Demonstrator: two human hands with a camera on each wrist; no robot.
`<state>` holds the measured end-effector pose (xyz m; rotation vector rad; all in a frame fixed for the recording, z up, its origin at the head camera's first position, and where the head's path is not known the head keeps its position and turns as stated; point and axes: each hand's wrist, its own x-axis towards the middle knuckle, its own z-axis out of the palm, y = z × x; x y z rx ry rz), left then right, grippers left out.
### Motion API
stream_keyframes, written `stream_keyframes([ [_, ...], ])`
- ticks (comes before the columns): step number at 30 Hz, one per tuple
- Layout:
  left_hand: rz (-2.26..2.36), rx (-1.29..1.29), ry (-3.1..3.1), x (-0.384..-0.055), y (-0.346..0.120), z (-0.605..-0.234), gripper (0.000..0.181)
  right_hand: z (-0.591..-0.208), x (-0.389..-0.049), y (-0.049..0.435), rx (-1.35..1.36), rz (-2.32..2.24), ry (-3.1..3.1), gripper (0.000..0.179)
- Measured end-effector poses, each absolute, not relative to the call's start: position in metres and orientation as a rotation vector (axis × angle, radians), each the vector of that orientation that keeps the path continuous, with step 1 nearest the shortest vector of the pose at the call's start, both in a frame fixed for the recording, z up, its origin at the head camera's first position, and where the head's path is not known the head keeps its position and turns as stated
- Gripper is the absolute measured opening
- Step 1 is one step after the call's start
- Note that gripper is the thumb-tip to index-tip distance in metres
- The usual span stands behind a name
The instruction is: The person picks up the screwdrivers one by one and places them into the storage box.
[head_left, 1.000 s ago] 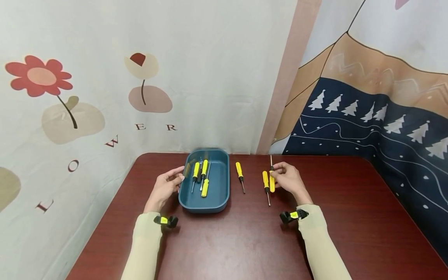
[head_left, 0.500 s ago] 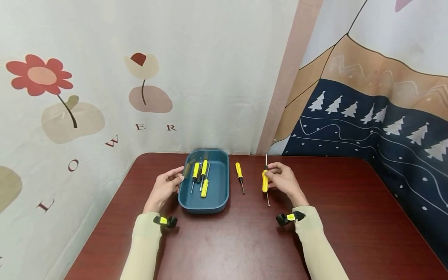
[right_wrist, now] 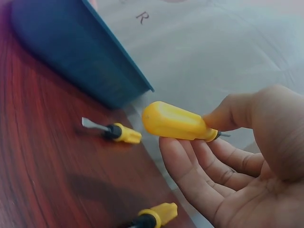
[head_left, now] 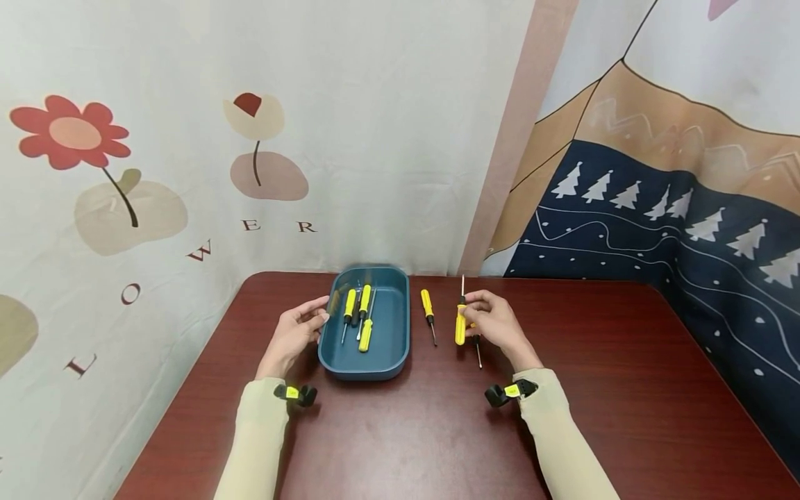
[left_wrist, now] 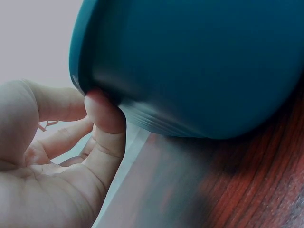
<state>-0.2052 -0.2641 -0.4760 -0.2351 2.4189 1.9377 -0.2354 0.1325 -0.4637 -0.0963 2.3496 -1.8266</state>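
A blue rectangular tray (head_left: 395, 340) holds several yellow-handled screwdrivers, including a yellow screwdriver (head_left: 365, 336) lying nearest the front. At the tray's left rim, my left hand (head_left: 294, 335) holds on with thumb and forefinger, the forefinger (left_wrist: 105, 114) under the lip. My right hand (head_left: 496, 326) pinches a screwdriver (head_left: 460, 328) between thumb and fingers, its shaft pointing away from me and its handle end free, above the table. Partly hidden beneath that hand lies another screwdriver (head_left: 478, 351). A further screwdriver (head_left: 428, 312) rests on the table between tray and hand.
The dark red table (head_left: 400, 437) carries everything. A printed fabric backdrop (head_left: 387, 139) rises along its far edge and left side, and a dark tree-patterned part (head_left: 625, 229) stands at the right. A black wrist camera (head_left: 509, 392) is strapped to each sleeve.
My right hand has moved left with the held screwdriver, passing over the one lying beside it. The left hand and the tray have stayed in place.
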Motion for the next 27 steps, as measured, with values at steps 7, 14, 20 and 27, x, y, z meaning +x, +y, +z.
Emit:
stream_keyframes([
  [7, 1.94, -0.25, 2.4, -0.204, -0.266, -0.475, 0.044, -0.466, -0.233, 0.121, -0.13, -1.856, 2.305, 0.035],
  [14, 1.941, -0.249, 2.404, -0.203, -0.267, -0.476, 0.043, -0.462, -0.23, 0.111, -0.164, -1.87, 2.287, 0.032],
  [20, 1.947, -0.247, 2.402, -0.206, -0.267, -0.478, 0.043, -0.454, -0.225, 0.101, -0.187, -1.877, 2.286, 0.029],
  [27, 1.936, -0.235, 2.417, -0.207, -0.266, -0.478, 0.043, -0.446, -0.22, 0.087, -0.23, -1.897, 2.251, 0.028],
])
